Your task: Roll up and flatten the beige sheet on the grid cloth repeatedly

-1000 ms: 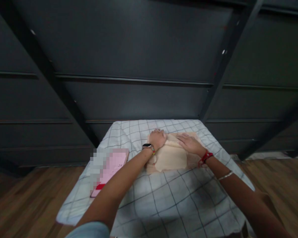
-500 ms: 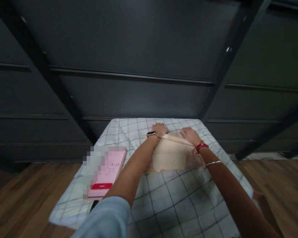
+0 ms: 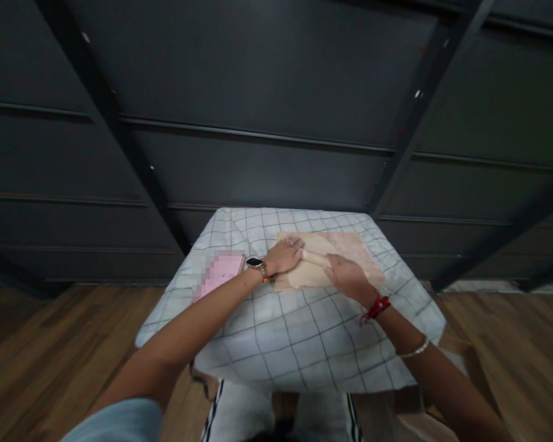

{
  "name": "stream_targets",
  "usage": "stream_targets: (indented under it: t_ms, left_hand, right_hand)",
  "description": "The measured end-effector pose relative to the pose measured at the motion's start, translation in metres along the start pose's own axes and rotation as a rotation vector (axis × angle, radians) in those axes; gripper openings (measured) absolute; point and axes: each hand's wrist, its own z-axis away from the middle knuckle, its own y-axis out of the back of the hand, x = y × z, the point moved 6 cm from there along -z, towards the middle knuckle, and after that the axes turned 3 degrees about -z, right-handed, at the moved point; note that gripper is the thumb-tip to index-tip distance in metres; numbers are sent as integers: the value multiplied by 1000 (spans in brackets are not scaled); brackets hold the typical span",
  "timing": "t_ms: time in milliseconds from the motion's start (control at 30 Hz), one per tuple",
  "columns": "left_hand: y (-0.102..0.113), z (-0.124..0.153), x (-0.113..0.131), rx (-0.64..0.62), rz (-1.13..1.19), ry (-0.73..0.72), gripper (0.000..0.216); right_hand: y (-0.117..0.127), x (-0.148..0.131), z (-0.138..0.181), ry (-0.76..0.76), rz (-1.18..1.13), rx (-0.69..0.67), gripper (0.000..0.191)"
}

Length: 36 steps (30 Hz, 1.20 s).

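Note:
A thin sheet of pale dough lies flat on a light wooden board. Across the dough rests a rolling pin, tilted slightly down to the right. On its left end is my left hand, which wears a watch and a ring. My right hand grips the other end, with the fingers partly hidden and red strings round the wrist. Only the middle of the pin shows between both hands.
The board rests on a table with a white checked cloth. Left of my left wrist lies a pink phone, partly pixelated. Dark metal panels stand behind the table. An open cardboard box is on the wooden floor at the lower right.
Both hands have drawn the rolling pin nearer to me, from the far edge of the board to its middle. The view has shifted, so my legs and the table's front edge now show.

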Motion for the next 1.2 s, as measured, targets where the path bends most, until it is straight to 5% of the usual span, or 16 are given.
stream_targets:
  t_ms: [167, 567, 967, 1200]
  left_hand:
    - [3, 7, 0, -52, 45, -33, 41]
    - [-14, -64, 11, -56, 25, -45, 42]
    - [-13, -30, -9, 23, 142, -134, 44]
    - [-7, -18, -15, -12, 148, -132, 47]
  right_hand:
    - [5, -23, 21, 139, -68, 95, 41]
    - [-15, -9, 4, 254, 11, 158, 40]
    - [-14, -62, 17, 88, -22, 136, 58]
    - [-2, -86, 21, 131, 44, 133, 62]
